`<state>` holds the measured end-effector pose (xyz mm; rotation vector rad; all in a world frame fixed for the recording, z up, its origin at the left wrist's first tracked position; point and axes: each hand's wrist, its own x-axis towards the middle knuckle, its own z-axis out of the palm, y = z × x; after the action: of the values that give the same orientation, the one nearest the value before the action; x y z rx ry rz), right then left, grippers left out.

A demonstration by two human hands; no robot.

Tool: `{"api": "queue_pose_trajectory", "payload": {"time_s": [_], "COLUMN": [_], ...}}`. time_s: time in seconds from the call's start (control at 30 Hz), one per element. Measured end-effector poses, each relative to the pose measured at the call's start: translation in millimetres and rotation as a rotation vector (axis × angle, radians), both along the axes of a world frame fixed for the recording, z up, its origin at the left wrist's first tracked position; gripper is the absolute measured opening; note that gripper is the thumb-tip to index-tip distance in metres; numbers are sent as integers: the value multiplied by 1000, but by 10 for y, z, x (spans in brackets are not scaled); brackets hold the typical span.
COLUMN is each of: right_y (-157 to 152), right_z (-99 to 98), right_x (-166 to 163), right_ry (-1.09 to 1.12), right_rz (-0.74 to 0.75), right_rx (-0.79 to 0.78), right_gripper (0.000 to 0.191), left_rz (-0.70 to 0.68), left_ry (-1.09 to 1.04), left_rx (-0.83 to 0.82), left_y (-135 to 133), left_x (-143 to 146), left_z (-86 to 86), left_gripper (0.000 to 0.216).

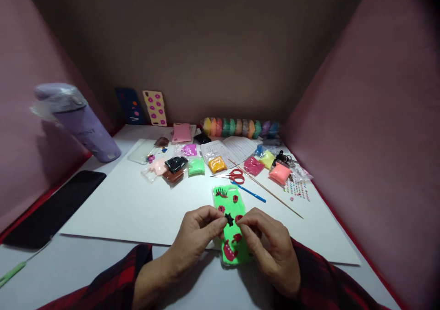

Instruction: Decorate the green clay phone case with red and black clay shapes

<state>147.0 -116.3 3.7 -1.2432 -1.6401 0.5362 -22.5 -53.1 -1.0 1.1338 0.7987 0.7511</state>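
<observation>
Star (228,219): small, black, matte clay, five-pointed. It is pinched between the fingertips of both hands, just above the middle of the case.

Case (231,199): phone-shaped, coated in bright green clay with a lumpy finish. Red blobs and a black lash-like mark sit on it. It lies flat on the sheet, near edge under the hands.

Left hand (195,236): fingers curled, thumb and forefinger closed on the star's left side.

Right hand (271,246): fingers curled, thumb and forefinger closed on the star's right side.

Sheet (130,204): white, smooth card over the pale surface (68,273).

Packets: clear plastic bags, each with one soft clay lump: black (176,163), green (196,167), orange (217,164), pink (253,166).

Tubs (240,127): row of round pots in mixed colours, by the back wall.

Scissors (236,176): red handles, just beyond the case.

Stick (271,193): thin, wooden, lying diagonally right of the case.

Bottle (82,126): lilac, cylindrical, far left.
</observation>
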Motion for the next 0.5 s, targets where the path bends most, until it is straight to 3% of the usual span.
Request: {"api": "queue_pose_trajectory", "payload": {"time_s": [0.1,0.5], "right_y": [-7,26], "right_z": [-17,-26], "right_x": [-1,-8], "right_ry": [-45,-87], "right_rz": [-1,13], "right_rx": [57,43], "right_gripper": [14,12], "left_rz": [14,35], "left_ry": [-3,-15], "left_rx": [-3,1], "left_y": [-5,-21], "left_x": [5,19], "left_z": [-21,0], "left_gripper": [21,24]}}
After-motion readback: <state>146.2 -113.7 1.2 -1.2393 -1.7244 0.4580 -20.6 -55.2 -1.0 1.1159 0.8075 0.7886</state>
